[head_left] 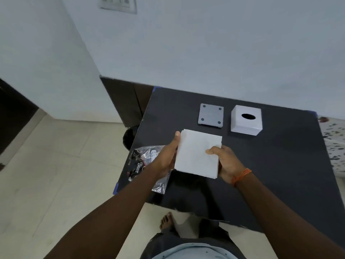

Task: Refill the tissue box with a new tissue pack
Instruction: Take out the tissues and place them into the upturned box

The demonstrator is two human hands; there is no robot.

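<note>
While both hands — left hand (166, 156), right hand (225, 162) — gripped the tissue stack (197, 153) by its edges above the table (280, 165), near the box (246, 119), loose sheets risked fanning out — grip looked light.

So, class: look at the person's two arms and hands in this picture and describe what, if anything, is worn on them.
Both forearms are bare, with no sleeves in view. The right hand has an orange thread band tied round its wrist. The left hand shows no band, watch or glove. No rings can be made out on either hand.
</note>
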